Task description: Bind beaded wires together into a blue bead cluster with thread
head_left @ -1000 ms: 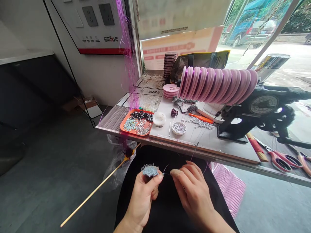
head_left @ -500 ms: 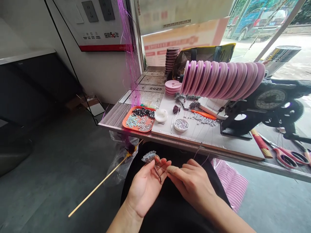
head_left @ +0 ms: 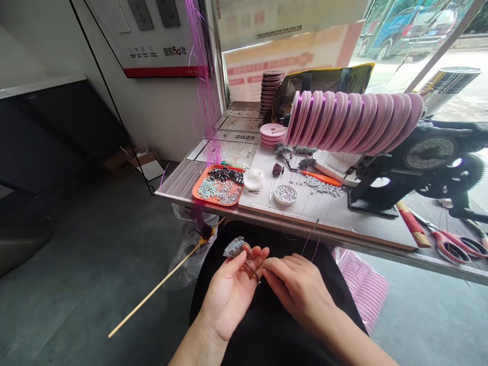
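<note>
- Left hand (head_left: 229, 297) was palm up, thumb pinning beaded piece (head_left: 234, 247) to its fingers, above the lap (head_left: 263, 330).
- Bead head pointed up-left; stem (head_left: 251, 268) ran down-right over the fingers, long axis diagonal.
- Right hand (head_left: 303, 282) pinched narrow by left fingertips; couldn't tell on what.
- Versus 1 s earlier: left palm had rolled up, head gone side-on, hands closer.

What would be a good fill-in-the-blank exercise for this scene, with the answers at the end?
1. The beaded bundle is held in the person's ____ hand.
2. The printed year on the table reads ____.
3. Scissors lie near the picture's ____ edge.
4. The row of discs on the black machine is ____ in colour.

Missing words: left; 2025; right; pink.
</note>
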The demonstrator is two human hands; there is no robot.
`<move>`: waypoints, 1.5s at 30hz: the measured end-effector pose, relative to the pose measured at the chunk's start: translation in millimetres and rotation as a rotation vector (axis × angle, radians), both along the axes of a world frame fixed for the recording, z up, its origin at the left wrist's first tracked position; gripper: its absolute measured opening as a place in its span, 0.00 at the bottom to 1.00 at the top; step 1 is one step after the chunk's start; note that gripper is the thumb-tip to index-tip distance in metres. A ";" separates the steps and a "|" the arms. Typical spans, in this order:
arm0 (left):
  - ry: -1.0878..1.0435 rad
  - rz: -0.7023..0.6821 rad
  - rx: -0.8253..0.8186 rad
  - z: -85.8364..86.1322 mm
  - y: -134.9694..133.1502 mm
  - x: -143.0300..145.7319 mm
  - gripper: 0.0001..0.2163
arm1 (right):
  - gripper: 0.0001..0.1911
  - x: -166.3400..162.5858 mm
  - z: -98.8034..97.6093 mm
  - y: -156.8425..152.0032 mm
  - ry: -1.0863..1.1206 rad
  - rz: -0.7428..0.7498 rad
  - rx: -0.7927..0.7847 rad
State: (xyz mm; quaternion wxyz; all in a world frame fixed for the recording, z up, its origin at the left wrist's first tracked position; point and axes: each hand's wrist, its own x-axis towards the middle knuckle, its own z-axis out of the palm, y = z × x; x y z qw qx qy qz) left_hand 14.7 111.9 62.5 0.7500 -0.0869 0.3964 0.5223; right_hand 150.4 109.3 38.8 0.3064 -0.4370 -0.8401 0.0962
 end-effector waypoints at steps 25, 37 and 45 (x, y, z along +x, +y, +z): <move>-0.216 0.134 0.217 23.3 27.4 6.7 0.21 | 0.03 -3.6 27.2 12.3 0.456 -0.069 -0.415; -0.127 0.114 0.338 22.0 30.5 -0.5 0.16 | 0.06 0.8 27.9 10.4 0.286 0.006 -0.328; 0.590 -0.212 0.430 6.9 11.6 -20.8 0.10 | 0.10 4.7 16.3 3.1 0.173 -0.020 -0.130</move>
